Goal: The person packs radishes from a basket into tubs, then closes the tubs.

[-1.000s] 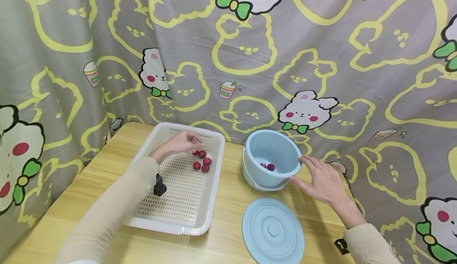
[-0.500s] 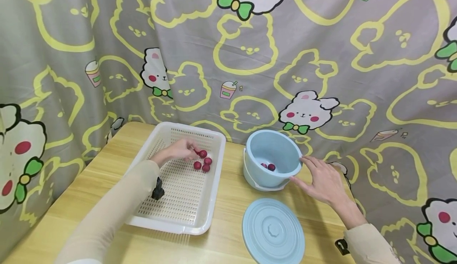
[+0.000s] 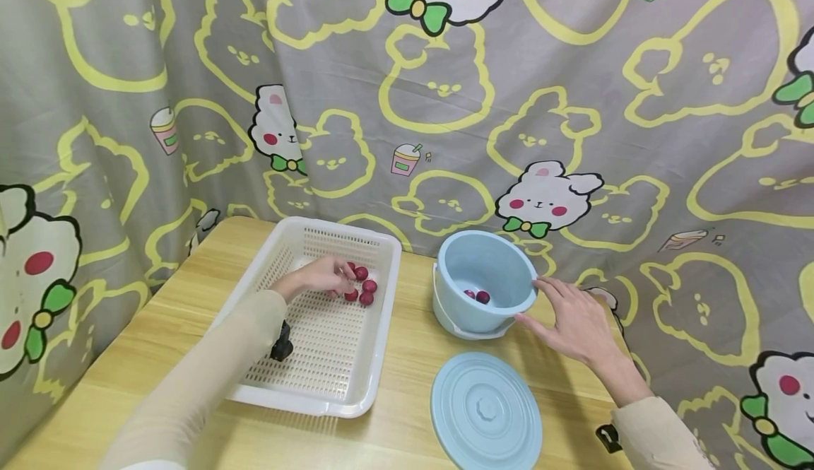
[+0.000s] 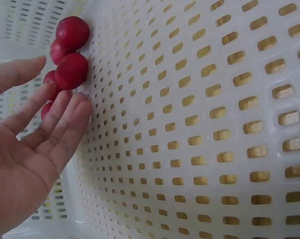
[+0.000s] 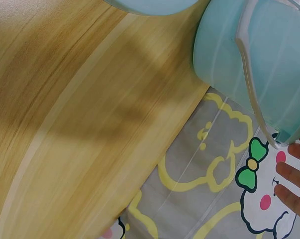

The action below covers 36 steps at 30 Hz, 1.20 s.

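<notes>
My left hand (image 3: 324, 274) is inside a white slotted basket (image 3: 318, 405), its fingers loosely bent beside several small round red fruits (image 3: 369, 286). In the left wrist view, the thumb is apart from the fingers, and the fingertips are close to the red fruits (image 4: 71, 71); whether they touch one I cannot tell. My right hand (image 3: 575, 321) rests its fingertips and thumb against the right side of a light blue bucket (image 3: 467, 318). Inside the bucket lie at least two dark red fruits (image 3: 482, 297). The right wrist view catches only some fingers (image 5: 291, 177) near the bucket wall (image 5: 224, 50).
A round blue lid (image 3: 486, 410) lies flat on the wooden table (image 3: 407, 357) in front of the bucket. The bucket's white handle (image 3: 473, 333) hangs down. A patterned curtain (image 3: 343, 67) stands behind the table.
Within the basket, my left hand has come down towards the fruits, then shifted slightly nearer the front one. My right hand has stayed against the bucket.
</notes>
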Available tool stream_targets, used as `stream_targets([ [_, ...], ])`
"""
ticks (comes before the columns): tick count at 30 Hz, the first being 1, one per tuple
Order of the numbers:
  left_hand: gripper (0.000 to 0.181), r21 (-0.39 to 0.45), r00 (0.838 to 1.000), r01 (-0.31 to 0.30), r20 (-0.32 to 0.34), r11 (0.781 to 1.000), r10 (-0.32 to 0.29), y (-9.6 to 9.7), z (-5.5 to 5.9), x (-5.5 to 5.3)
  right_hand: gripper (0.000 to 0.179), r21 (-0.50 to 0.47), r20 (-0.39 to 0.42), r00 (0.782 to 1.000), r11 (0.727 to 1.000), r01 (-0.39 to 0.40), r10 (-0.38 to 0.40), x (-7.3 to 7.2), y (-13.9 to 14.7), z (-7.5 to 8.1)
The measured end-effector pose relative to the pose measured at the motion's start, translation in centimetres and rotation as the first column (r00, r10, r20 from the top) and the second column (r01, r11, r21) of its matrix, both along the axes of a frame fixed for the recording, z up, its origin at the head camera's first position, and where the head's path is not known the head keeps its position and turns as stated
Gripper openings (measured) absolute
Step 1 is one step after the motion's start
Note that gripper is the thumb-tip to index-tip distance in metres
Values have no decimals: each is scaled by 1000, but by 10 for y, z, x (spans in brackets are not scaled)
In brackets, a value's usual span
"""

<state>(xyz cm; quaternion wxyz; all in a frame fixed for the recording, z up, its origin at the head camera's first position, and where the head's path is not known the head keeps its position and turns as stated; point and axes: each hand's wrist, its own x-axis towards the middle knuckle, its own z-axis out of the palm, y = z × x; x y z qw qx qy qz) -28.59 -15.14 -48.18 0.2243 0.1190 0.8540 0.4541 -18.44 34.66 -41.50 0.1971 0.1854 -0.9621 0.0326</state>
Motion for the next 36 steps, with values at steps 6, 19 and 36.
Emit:
stream_targets([
  [6, 38, -14, 1000, 1, 1, 1000, -1, -1, -2, 1, 76, 3, -5, 1000, 1000, -3, 3, 0, 0, 0],
  [19, 31, -23, 1000, -5, 18, 1000, 6, 2, -10, 2, 75, 3, 16, 1000, 1000, 9, -9, 1, -2, 1],
  [36, 29, -37, 999, -32, 26, 999, 33, 2, -9, 3, 75, 5, 5, 1000, 1000, 4, -4, 1, -1, 1],
])
